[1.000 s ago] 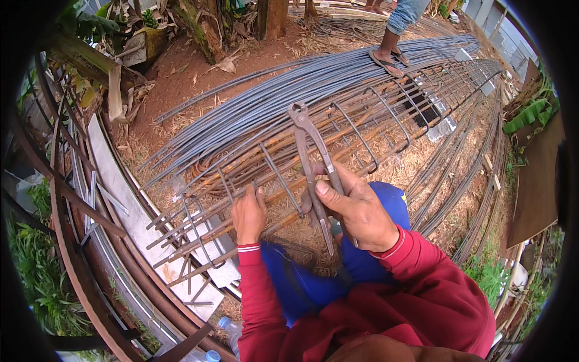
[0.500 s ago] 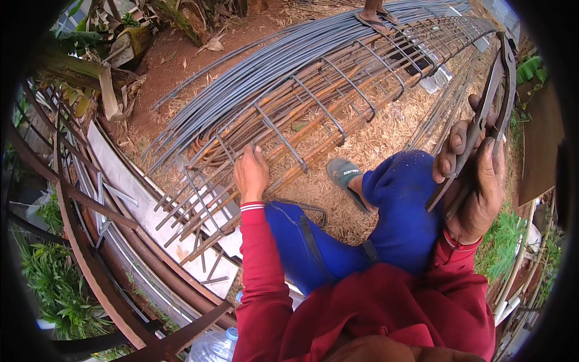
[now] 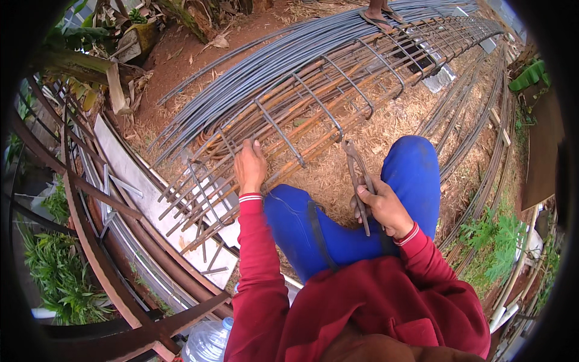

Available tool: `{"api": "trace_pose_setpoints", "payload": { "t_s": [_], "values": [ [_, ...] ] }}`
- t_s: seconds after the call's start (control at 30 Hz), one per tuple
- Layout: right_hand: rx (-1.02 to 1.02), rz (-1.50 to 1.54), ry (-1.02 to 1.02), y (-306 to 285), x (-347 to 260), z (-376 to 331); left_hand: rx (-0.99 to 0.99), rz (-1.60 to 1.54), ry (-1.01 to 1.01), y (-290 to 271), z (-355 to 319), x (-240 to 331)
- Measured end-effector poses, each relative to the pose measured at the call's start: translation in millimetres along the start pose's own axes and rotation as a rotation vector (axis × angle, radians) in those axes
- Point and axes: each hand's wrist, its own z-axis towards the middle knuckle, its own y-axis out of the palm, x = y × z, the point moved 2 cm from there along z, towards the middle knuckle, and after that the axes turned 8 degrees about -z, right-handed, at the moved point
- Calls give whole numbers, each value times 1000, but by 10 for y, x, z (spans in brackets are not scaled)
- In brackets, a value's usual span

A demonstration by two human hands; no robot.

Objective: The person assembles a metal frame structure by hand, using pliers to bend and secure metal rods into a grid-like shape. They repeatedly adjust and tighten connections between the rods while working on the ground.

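Observation:
A long rebar cage [image 3: 313, 93], made of rusty bars with darker square stirrups, stretches from near left to far right. My left hand [image 3: 249, 167] is closed on a bar near the cage's near end; its fingertips are partly hidden. In my right hand [image 3: 386, 208] is a pair of long-handled steel pincers [image 3: 356, 166], held by the handles above my knee. The pincers' head points away from me, close to the lower corner of a stirrup [image 3: 325, 108]. Whether it touches the steel, I cannot tell.
Behind the cage lies a bundle of grey rebar [image 3: 241, 75], with another person's sandalled feet [image 3: 377, 21] on it at the far end. Thin rods [image 3: 476, 114] lie to the right. A curved brown metal frame [image 3: 90, 241] and a water bottle [image 3: 208, 341] are at the near left.
My right hand has come down and left from the upper right, bringing the pincers to the cage's near side. The left hand stays on the cage.

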Motion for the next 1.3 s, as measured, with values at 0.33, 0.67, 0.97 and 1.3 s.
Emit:
{"api": "trace_pose_setpoints", "payload": {
  "t_s": [0.33, 0.67, 0.97, 1.3],
  "values": [
    [270, -1050, 90, 119, 1365, 1836, 3, 29, -60, 33, -13, -67],
    [93, -650, -890, 744, -83, 1072, 248, -1227, -293, -5, -71, 229],
    [122, -647, -820, 615, -628, 1066, 244, -1368, -478, 192, -156, 522],
    [108, -1034, -842, 582, -490, 988, 205, -791, -357, 327, -166, 459]
  ]
}}
